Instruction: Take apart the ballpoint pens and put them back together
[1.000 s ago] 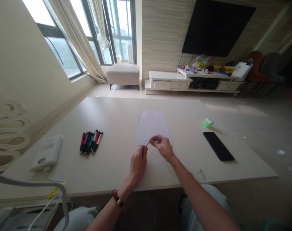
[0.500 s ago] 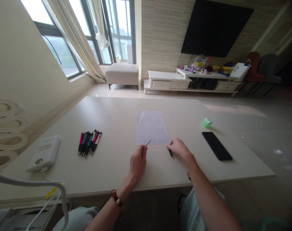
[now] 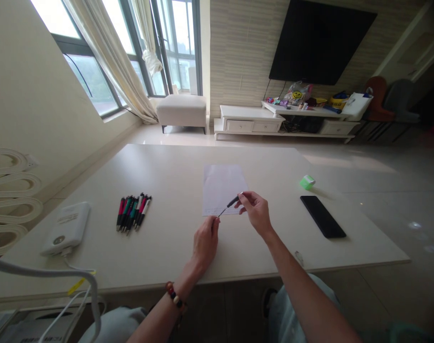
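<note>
Pen refill (image 3: 223, 211) pinched in the left hand (image 3: 205, 244), right hand (image 3: 255, 212) gripping a black pen barrel (image 3: 233, 201) above the paper sheet (image 3: 220, 183)

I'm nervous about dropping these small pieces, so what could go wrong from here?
The thin rod, pinched at one end by the left hand, could slip onto the paper sheet. The right hand holds the black pen part only in its fingertips, so it might fall and roll across the smooth table.

A pale table (image 3: 174, 166) holds a paper sheet (image 3: 220, 188), a bunch of pens (image 3: 133, 212), a power bank (image 3: 65, 228), a phone (image 3: 323, 216) and a green block (image 3: 307, 182).
</note>
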Demonstrator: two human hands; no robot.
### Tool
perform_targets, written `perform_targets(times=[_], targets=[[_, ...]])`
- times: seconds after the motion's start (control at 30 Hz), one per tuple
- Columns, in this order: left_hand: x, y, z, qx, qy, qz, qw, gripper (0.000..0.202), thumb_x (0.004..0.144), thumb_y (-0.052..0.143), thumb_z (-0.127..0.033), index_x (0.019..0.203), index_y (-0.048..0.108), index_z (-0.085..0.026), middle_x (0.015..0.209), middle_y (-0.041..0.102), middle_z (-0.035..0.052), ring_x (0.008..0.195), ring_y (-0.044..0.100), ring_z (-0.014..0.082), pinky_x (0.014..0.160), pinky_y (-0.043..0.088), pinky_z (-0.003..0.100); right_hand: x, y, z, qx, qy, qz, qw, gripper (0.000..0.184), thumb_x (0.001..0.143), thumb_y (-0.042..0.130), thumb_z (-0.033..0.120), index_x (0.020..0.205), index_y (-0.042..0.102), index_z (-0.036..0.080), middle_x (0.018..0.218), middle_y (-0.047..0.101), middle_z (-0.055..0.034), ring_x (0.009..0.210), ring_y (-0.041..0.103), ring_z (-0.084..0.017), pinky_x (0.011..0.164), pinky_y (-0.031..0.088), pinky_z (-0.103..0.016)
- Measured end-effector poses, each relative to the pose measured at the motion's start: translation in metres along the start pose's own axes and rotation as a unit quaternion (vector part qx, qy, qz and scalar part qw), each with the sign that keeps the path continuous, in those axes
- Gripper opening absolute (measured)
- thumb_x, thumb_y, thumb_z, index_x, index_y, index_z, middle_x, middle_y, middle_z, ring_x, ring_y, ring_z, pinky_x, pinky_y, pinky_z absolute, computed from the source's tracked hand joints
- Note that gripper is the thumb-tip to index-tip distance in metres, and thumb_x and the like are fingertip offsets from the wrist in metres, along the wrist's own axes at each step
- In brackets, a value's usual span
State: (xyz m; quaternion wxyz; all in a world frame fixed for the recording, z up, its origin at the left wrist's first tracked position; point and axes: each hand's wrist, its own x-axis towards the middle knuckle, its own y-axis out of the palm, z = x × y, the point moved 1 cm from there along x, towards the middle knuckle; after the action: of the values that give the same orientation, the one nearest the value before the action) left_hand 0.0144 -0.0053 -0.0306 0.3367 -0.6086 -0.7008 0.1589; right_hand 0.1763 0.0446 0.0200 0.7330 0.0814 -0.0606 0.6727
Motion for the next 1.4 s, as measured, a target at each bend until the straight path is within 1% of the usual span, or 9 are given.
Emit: perform_targets(times=[0.13, 0.27, 0.37, 0.5, 0.73, 0.9, 1.13, 1.3, 1.4], targets=[[0.0, 0.001, 0.001, -0.006, 0.001, -0.003, 1.0, 0.025, 0.091, 0.034, -0.035, 0.089, 0.055, -0.021, 0.081, 0.064, 0.0029, 0.07, 0.058, 0.0151, 0.064, 0.04, 0.025, -0.003, 0.007, -0.004, -0.003, 0.014, 0.042, 0.999, 0.031, 0.074, 0.062, 0.045, 0.081, 0.061, 0.015, 0.067, 0.065, -0.0049, 0.06, 0.063, -0.018, 0.045, 0.049, -0.026], [0.0, 0.003, 0.004, -0.026, -0.009, 0.0, 1.0, 0.025, 0.09, 0.039, -0.035, 0.108, 0.051, -0.022, 0.086, 0.067, 0.0029, 0.071, 0.061, 0.015, 0.063, 0.042, 0.024, -0.011, 0.018, -0.01, -0.024, 0.03, 0.125, 0.991, 0.026, 0.073, 0.062, 0.041, 0.077, 0.06, 0.015, 0.065, 0.064, -0.0039, 0.058, 0.063, -0.017, 0.047, 0.049, -0.025], [-0.001, 0.004, 0.006, -0.023, -0.009, -0.006, 1.0, 0.026, 0.09, 0.042, -0.034, 0.113, 0.049, -0.024, 0.089, 0.067, 0.0028, 0.073, 0.062, 0.0151, 0.064, 0.042, 0.024, -0.013, 0.022, -0.013, -0.035, 0.034, 0.157, 0.986, 0.023, 0.074, 0.061, 0.038, 0.079, 0.058, 0.016, 0.064, 0.064, -0.0026, 0.057, 0.063, -0.015, 0.046, 0.047, -0.024], [-0.003, 0.004, 0.007, -0.001, 0.006, -0.013, 1.0, 0.021, 0.09, 0.041, -0.033, 0.104, 0.053, -0.023, 0.093, 0.067, 0.0033, 0.079, 0.062, 0.016, 0.068, 0.043, 0.025, -0.011, 0.02, -0.014, -0.064, 0.014, 0.154, 0.986, 0.019, 0.073, 0.063, 0.035, 0.073, 0.057, 0.016, 0.063, 0.064, -0.0018, 0.053, 0.058, -0.012, 0.047, 0.044, -0.022], [-0.002, 0.004, 0.008, 0.017, 0.002, -0.026, 1.0, 0.021, 0.09, 0.041, -0.031, 0.102, 0.055, -0.021, 0.09, 0.067, 0.0036, 0.078, 0.062, 0.0155, 0.067, 0.043, 0.025, -0.007, 0.02, -0.018, -0.002, 0.045, 0.162, 0.986, 0.023, 0.07, 0.066, 0.036, 0.079, 0.064, 0.015, 0.058, 0.061, -0.0001, 0.046, 0.046, -0.008, 0.045, 0.038, -0.022], [-0.003, 0.002, 0.006, 0.053, 0.004, -0.027, 0.998, 0.022, 0.09, 0.041, -0.029, 0.104, 0.057, -0.021, 0.085, 0.068, 0.0024, 0.075, 0.063, 0.0142, 0.066, 0.044, 0.024, -0.007, 0.023, -0.023, 0.007, 0.061, 0.156, 0.986, 0.026, 0.069, 0.068, 0.039, 0.071, 0.059, 0.015, 0.054, 0.059, 0.0002, 0.043, 0.044, -0.008, 0.042, 0.034, -0.021], [-0.006, 0.001, 0.002, 0.095, 0.071, -0.05, 0.992, 0.023, 0.09, 0.044, -0.028, 0.108, 0.056, -0.021, 0.095, 0.068, 0.0053, 0.084, 0.064, 0.0164, 0.071, 0.046, 0.026, -0.008, 0.021, -0.026, 0.016, 0.088, 0.149, 0.985, 0.036, 0.069, 0.067, 0.047, 0.062, 0.048, 0.017, 0.046, 0.053, 0.0034, 0.039, 0.041, -0.007, 0.038, 0.029, -0.02], [-0.005, 0.001, 0.003, 0.087, 0.059, -0.064, 0.992, 0.022, 0.09, 0.043, -0.027, 0.106, 0.056, -0.02, 0.09, 0.068, 0.0042, 0.079, 0.064, 0.0152, 0.069, 0.046, 0.025, -0.01, 0.023, -0.025, 0.034, 0.1, 0.155, 0.982, 0.037, 0.064, 0.071, 0.048, 0.064, 0.051, 0.017, 0.05, 0.056, 0.002, 0.041, 0.044, -0.008, 0.039, 0.029, -0.02], [-0.004, 0.001, 0.002, 0.083, 0.044, -0.061, 0.994, 0.021, 0.091, 0.042, -0.027, 0.103, 0.057, -0.02, 0.087, 0.068, 0.0037, 0.078, 0.064, 0.0152, 0.068, 0.046, 0.024, -0.01, 0.025, -0.024, 0.075, 0.107, 0.16, 0.978, 0.033, 0.068, 0.068, 0.046, 0.077, 0.06, 0.015, 0.06, 0.059, 0.0001, 0.043, 0.043, -0.007, 0.039, 0.027, -0.021]])
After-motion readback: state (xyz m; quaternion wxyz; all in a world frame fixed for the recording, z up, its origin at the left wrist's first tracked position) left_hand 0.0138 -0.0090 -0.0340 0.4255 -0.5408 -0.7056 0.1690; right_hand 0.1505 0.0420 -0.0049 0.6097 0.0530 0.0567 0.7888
